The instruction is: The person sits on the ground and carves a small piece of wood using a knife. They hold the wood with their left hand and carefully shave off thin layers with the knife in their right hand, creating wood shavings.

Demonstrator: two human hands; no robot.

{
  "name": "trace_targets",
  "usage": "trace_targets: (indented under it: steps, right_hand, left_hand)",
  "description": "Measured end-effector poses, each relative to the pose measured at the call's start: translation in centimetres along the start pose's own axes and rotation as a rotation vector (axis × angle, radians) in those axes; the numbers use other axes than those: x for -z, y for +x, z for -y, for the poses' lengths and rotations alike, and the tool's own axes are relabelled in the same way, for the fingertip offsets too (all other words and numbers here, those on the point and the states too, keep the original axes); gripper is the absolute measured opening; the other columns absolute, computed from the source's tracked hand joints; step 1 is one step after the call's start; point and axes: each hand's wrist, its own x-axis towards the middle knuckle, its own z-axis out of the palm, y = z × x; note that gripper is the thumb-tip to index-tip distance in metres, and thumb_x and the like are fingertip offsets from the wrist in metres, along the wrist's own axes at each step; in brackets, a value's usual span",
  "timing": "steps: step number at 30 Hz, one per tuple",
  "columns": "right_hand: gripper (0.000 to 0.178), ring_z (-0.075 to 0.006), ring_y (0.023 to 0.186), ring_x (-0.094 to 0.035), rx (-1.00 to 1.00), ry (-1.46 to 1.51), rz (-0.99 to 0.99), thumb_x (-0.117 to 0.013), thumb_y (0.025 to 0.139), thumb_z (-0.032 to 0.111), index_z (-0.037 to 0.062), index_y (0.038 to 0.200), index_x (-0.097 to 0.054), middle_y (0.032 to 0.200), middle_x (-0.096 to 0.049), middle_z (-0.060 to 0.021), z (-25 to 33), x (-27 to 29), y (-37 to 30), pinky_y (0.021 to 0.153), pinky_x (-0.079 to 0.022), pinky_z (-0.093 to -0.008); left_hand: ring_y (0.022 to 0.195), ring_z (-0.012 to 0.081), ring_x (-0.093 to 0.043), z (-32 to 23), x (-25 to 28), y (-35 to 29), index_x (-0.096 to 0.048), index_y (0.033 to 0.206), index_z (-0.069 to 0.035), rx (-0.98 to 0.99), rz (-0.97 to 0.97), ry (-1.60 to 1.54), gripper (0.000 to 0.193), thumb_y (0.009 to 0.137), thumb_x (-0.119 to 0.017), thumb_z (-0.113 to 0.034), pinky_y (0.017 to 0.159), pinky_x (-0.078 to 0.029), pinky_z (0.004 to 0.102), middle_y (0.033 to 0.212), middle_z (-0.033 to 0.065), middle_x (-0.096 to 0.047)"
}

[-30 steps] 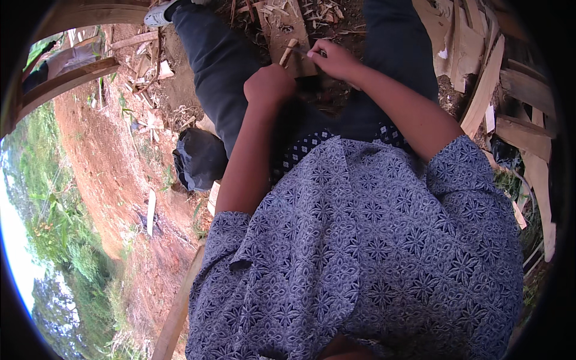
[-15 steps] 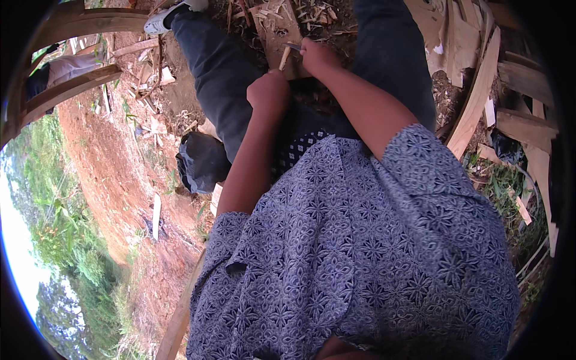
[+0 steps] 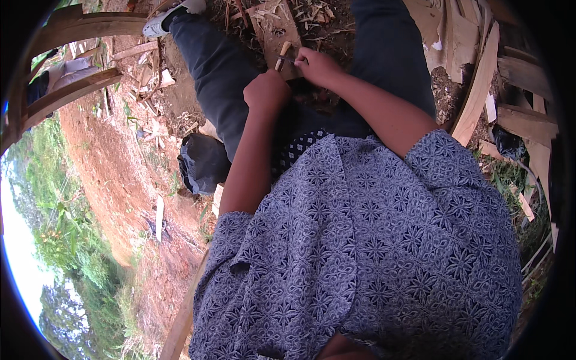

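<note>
My left hand (image 3: 267,91) is closed around the lower end of a short pale wooden stick (image 3: 285,50), which points away from me. My right hand (image 3: 320,67) grips a small knife (image 3: 287,59), its handle mostly hidden in the fingers. The thin dark blade lies across the stick, close above my left fist. Beneath the stick, a flat wooden board (image 3: 271,24) rests on the ground between my legs, with shavings scattered over its far part.
A black plastic bag (image 3: 205,163) sits beside my left leg. Long planks (image 3: 478,90) and split boards lean on the right. Curved timber (image 3: 72,93) stands at far left, with a partly visible person (image 3: 66,71) behind it. Bare reddish soil (image 3: 102,174) slopes to greenery.
My right hand has drawn nearer to me, and the blade has slid down the stick from its upper part toward my left fist. My left hand has barely shifted.
</note>
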Motion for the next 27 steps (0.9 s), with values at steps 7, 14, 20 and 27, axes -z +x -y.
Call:
trace_targets:
  steps: [7, 14, 20, 27]
  right_hand:
    - [0.017, -0.0384, 0.098, -0.068, -0.091, -0.205, -0.055, -0.059, 0.097, 0.024, 0.0139, 0.111, -0.061, 0.105, -0.070, -0.0169, 1.1, -1.3, 2.7, 0.079, -0.053, -0.0511]
    - [0.020, -0.0364, 0.090, -0.068, -0.093, -0.120, -0.171, -0.061, 0.096, 0.032, 0.0131, 0.102, -0.064, 0.093, -0.071, -0.0144, -3.3, 0.2, 6.4, 0.076, -0.052, -0.0483]
    - [0.020, -0.0300, 0.085, -0.070, 0.015, 0.064, 0.065, -0.061, 0.096, 0.031, 0.0144, 0.107, -0.064, 0.090, -0.070, -0.0134, 0.0, 0.6, -0.5, 0.074, -0.053, -0.0468]
    - [0.020, -0.0384, 0.096, -0.068, -0.054, -0.033, 0.002, -0.062, 0.096, 0.031, 0.0141, 0.106, -0.064, 0.102, -0.071, -0.0155, 1.0, -0.5, 0.8, 0.080, -0.052, -0.0493]
  left_hand:
    - [0.095, 0.0360, -0.072, 0.2, -1.0, 0.2, -0.069, 0.102, -0.006, -0.027, 0.006, 0.043, 0.026, 0.095, -0.052, -0.024, 0.079, -0.058, 0.0472, 0.100, 0.0173, -0.074]
    - [0.097, 0.0376, -0.071, -0.1, 0.1, 0.0, -0.069, 0.102, -0.004, -0.037, 0.045, 0.037, 0.033, 0.095, -0.053, -0.031, 0.082, -0.057, 0.0482, 0.102, 0.0204, -0.073]
    - [0.111, 0.0394, -0.067, 3.1, -1.0, 3.8, -0.070, 0.112, -0.002, 0.047, 0.149, -0.211, 0.044, 0.096, -0.050, -0.038, 0.094, -0.052, 0.0475, 0.114, 0.0237, -0.070]
    - [0.111, 0.0398, -0.066, 2.3, -0.5, 3.1, -0.070, 0.111, -0.002, 0.050, 0.111, -0.184, 0.043, 0.098, -0.048, -0.036, 0.094, -0.052, 0.0485, 0.114, 0.0243, -0.070]
